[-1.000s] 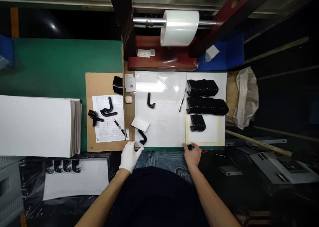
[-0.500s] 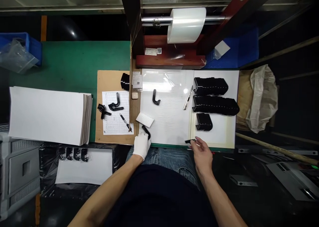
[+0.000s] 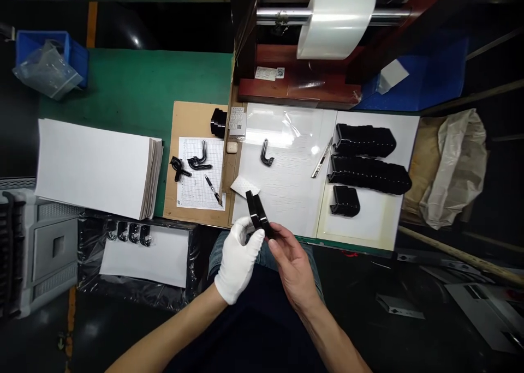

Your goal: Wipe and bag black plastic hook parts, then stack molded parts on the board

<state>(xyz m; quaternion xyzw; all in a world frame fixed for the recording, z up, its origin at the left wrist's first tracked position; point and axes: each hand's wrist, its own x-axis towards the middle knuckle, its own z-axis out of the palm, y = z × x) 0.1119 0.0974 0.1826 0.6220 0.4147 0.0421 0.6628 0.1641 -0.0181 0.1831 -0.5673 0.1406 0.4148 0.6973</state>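
Observation:
My left hand (image 3: 239, 258), in a white glove, is closed on a glossy black L-shaped part (image 3: 254, 209) over the front edge of the table. My bare right hand (image 3: 292, 264) meets it from the other side, its fingers closed round a second black part (image 3: 264, 220) lying against the first. Their lower ends are hidden by my fingers. Just beyond the held parts lies a white dimpled pad (image 3: 244, 186). A loose black L-shaped part (image 3: 267, 154) rests on the white work surface (image 3: 292, 198).
Rows of black parts (image 3: 364, 140) lie to the right, beside a utility knife (image 3: 322, 157). Leftward are a pen (image 3: 213, 190) on a gridded sheet (image 3: 186, 190), more black parts (image 3: 200, 157) and a paper stack (image 3: 94, 166). A film roll (image 3: 338, 26) hangs at the back.
My right hand has moved left from the table's right part with its black part. My left hand has lifted its L-shaped part, and the two now meet. The view has shifted.

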